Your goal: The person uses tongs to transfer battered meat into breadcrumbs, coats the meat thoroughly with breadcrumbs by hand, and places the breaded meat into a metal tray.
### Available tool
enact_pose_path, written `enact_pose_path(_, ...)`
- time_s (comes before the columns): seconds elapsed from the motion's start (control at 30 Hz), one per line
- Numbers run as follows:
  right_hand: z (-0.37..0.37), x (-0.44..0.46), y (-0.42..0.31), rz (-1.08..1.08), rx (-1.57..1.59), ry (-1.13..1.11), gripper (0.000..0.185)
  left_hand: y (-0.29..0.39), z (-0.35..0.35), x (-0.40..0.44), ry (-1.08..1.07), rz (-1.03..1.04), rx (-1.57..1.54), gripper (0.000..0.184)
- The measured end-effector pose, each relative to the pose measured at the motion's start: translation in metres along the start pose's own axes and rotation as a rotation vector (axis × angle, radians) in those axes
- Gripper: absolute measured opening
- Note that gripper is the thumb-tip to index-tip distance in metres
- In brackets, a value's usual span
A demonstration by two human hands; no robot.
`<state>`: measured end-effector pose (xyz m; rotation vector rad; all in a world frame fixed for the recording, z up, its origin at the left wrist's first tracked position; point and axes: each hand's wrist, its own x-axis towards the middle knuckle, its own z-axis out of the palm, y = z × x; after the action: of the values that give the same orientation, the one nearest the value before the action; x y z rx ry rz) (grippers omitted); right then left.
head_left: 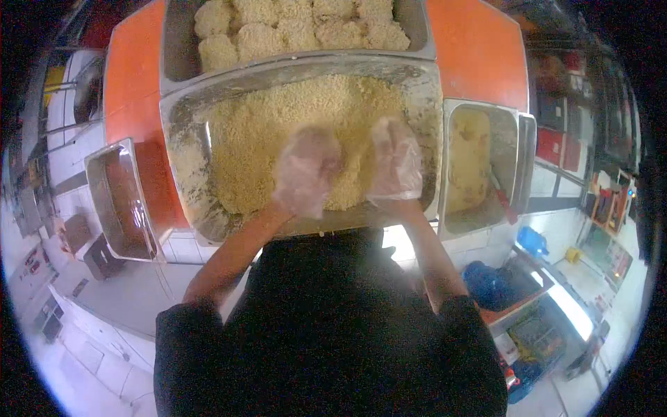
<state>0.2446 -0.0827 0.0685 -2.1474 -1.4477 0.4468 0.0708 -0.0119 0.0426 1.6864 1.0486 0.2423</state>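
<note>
For handling loose crumb (278,104) like this, I'd be keeping the fingers soft and low, gathering from the sides instead of mashing down, and staying inside the walls so nothing's spilling. Just my take.

Now the fingers: the left hand (309,167) is sitting near the middle, leaning toward 6 o'clock, and it's blurring so badly I can't tell how far open its fingers are or whether they're holding anything. The right hand (396,163) is sitting at about 3 o'clock, pointing toward 12; its fingers look like they're bending a bit, but I can't tell if they're gripping something. Both hands are wearing clear plastic gloves (394,186).

The crumb is lying all around them, filling most of the big metal crumb tray (182,139).

Going outward: at 12 o'clock another metal tray (179,42) is holding rows of crumb-coated pieces (260,40). At 3, a narrower tray (506,139) is holding a pale yellow mix (469,167), with a red handle (504,198) lying at its 4 o'clock side. Around 9, a side tray (147,201) is showing something reddish. Orange tabletop (479,55) is showing at 10 and 2.
</note>
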Motion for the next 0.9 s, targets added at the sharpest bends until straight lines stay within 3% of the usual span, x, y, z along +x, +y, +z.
enact_pose_path(0.1,0.029,0.015,0.0,-0.331,-0.003,-0.087,0.038,-0.015,0.04,0.042,-0.01,0.357,0.335,0.046)
enact_pose_path(0.17,0.048,0.026,0.001,-0.501,-0.022,-0.161,0.038,-0.034,0.058,0.062,-0.024,0.433,0.394,0.047)
enact_pose_path(0.47,0.054,0.041,0.019,-0.623,0.014,-0.222,0.038,-0.056,0.083,0.081,-0.091,0.425,0.508,0.053)
enact_pose_path(0.57,0.057,0.055,0.005,-0.704,0.074,-0.129,0.038,-0.057,0.085,0.08,-0.094,0.437,0.521,0.055)
enact_pose_path(0.6,0.058,0.058,0.0,-0.702,0.101,-0.08,0.038,-0.048,0.077,0.08,-0.085,0.437,0.519,0.056)
enact_pose_path(0.67,0.052,0.057,0.001,-0.395,0.01,-0.055,0.039,-0.038,0.06,0.075,-0.047,0.445,0.546,0.057)
enact_pose_path(0.7,0.047,0.046,0.008,-0.043,-0.07,-0.058,0.041,-0.024,0.039,0.064,-0.011,0.438,0.583,0.058)
enact_pose_path(0.73,0.04,0.047,0.02,-0.056,-0.074,-0.07,0.041,-0.013,0.016,0.048,0.046,0.398,0.634,0.059)
enact_pose_path(0.8,0.025,0.053,0.042,-0.019,-0.044,-0.407,0.046,-0.01,-0.024,0.011,0.152,0.282,0.73,0.061)
enact_pose_path(0.83,0.02,0.05,0.043,-0.086,-0.34,-0.602,0.049,-0.028,-0.035,-0.003,0.149,0.205,0.589,0.062)
enact_pose_path(0.87,0.028,0.051,0.055,-0.092,-0.348,-0.594,0.049,-0.076,-0.041,-0.013,0.104,0.147,0.249,0.063)
enact_pose_path(0.9,0.047,0.043,0.073,-0.266,-0.327,-0.574,0.053,-0.096,-0.041,-0.023,0.077,0.112,0.076,0.064)
